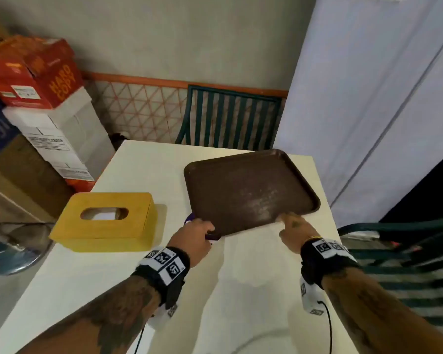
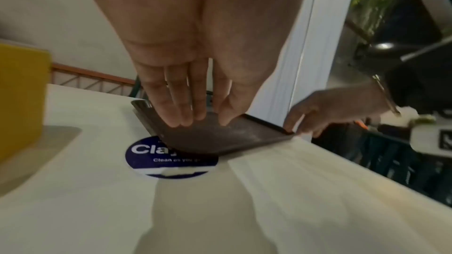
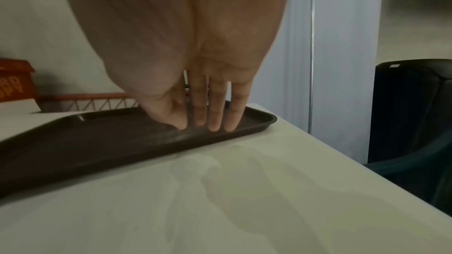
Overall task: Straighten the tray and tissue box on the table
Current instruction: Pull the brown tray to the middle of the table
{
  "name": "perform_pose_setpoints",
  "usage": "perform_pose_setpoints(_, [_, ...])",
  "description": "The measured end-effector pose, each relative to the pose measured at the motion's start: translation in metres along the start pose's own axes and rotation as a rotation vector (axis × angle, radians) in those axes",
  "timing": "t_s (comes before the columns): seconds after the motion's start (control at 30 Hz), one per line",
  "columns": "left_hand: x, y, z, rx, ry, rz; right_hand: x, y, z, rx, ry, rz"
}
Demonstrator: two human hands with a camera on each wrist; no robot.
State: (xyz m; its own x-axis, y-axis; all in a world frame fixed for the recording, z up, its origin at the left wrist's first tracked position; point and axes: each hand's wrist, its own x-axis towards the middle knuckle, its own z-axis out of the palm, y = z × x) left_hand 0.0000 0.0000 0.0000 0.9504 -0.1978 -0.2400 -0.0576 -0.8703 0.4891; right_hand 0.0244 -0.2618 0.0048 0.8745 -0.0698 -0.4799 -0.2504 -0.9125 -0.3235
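Both hands are on the near long edge of the brown tray (image 1: 251, 190), which lies skewed on the right half of the white tabletop (image 1: 143, 159), its right near corner close to the tabletop's right edge and its left near corner over a round blue sticker (image 2: 168, 157). The left hand (image 1: 197, 232) has straight fingers laid on the tray's left near corner, thumb on the rim; the right hand (image 1: 296, 227) has straight fingertips (image 3: 215, 123) pressed into the tray floor near the right near corner. Neither grip is curled round the rim, so this reads as a push-and-turn, not a lift.

To do it well, I would keep the tray flat and sliding, press lightly downward so the fingers do not skid, and pivot with one hand drawing back as the other pushes until the long side runs parallel to the tabletop's near edge. Watch the right edge: that corner could overhang.

The yellow tissue box (image 1: 105, 221) sits near the left edge, well apart from the tray, slightly angled and untouched.
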Motion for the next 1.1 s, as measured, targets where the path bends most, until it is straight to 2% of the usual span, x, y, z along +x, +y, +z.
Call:
perform_pose_setpoints(0.13, [0.025,0.000,0.021,0.151,-0.052,0.049,0.037,0.010,0.007,-0.119,0.084,-0.020])
perform_pose_setpoints(0.33, [0.053,-0.010,0.030,0.406,-0.092,0.145,0.071,0.029,0.018,-0.270,0.088,-0.028])
perform_pose_setpoints(0.5, [0.060,-0.017,0.021,0.578,-0.162,0.223,0.072,0.036,0.040,-0.389,0.306,-0.243])
perform_pose_setpoints(0.63, [0.069,-0.029,0.005,0.599,-0.156,0.143,0.061,0.022,0.058,-0.390,0.388,-0.304])
perform_pose_setpoints(0.7, [0.076,-0.037,-0.002,0.578,-0.126,0.079,0.061,0.009,0.070,-0.314,0.378,-0.327])
perform_pose_setpoints(0.8, [0.083,-0.052,-0.005,0.439,0.023,-0.039,0.064,-0.002,0.073,-0.113,0.421,-0.367])
perform_pose_setpoints(0.87, [0.082,-0.063,-0.001,0.243,0.191,-0.177,0.065,0.002,0.061,0.092,0.483,-0.306])
perform_pose_setpoints(0.93, [0.081,-0.069,0.003,-0.032,0.324,-0.348,0.069,0.017,0.042,0.223,0.643,-0.116])
perform_pose_setpoints(0.97, [0.080,-0.069,0.005,-0.179,0.356,-0.439,0.071,0.027,0.033,0.281,0.678,0.027])
perform_pose_setpoints(1.03, [0.084,-0.074,0.010,-0.407,0.382,-0.597,0.077,0.047,0.021,0.394,0.600,0.278])
perform_pose_setpoints(1.1, [0.092,-0.083,0.018,-0.524,0.373,-0.659,0.085,0.061,0.022,0.412,0.488,0.344])
